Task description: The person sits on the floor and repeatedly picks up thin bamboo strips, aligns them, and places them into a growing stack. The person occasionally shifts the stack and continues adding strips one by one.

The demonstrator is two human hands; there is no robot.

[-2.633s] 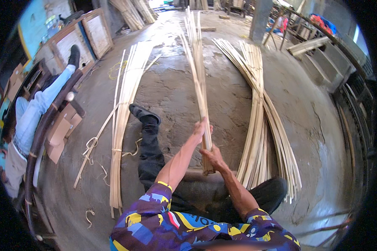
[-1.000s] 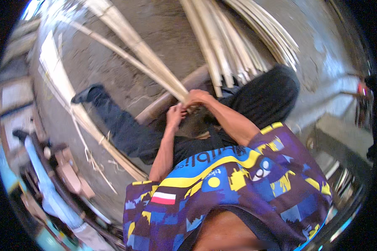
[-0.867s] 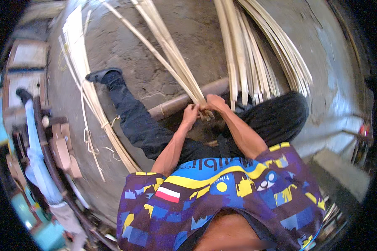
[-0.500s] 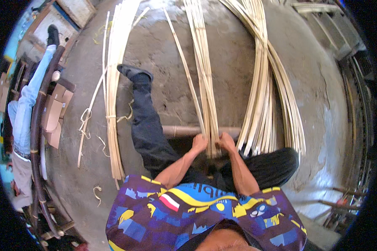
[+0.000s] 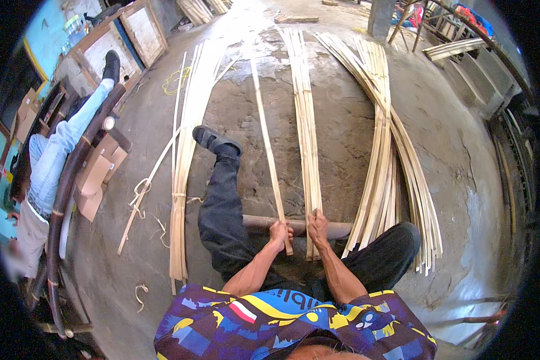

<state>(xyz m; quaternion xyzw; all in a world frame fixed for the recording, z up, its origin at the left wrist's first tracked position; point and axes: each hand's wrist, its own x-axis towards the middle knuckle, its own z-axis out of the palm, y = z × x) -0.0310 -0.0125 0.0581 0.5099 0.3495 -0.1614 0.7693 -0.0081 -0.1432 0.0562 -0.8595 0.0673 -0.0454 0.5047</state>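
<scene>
I sit on a concrete floor with my legs apart. My left hand (image 5: 279, 231) grips the near end of a single long bamboo strip (image 5: 265, 135) that runs away from me. My right hand (image 5: 317, 227) presses on the near end of a flat group of bamboo strips (image 5: 305, 126) lying side by side. Both ends rest across a round wooden pole (image 5: 336, 228) that lies crosswise in front of me.
A tied bundle of strips (image 5: 183, 174) lies left of my outstretched leg (image 5: 219, 198). A larger fanned pile of strips (image 5: 390, 162) lies to the right. A person in jeans (image 5: 57, 153) reclines at far left beside cardboard boxes (image 5: 99, 177). Wooden frames (image 5: 129, 33) lean at back left.
The strips I held raised in both hands have come down flat on the floor across the pole. One strip is now apart in my left hand.
</scene>
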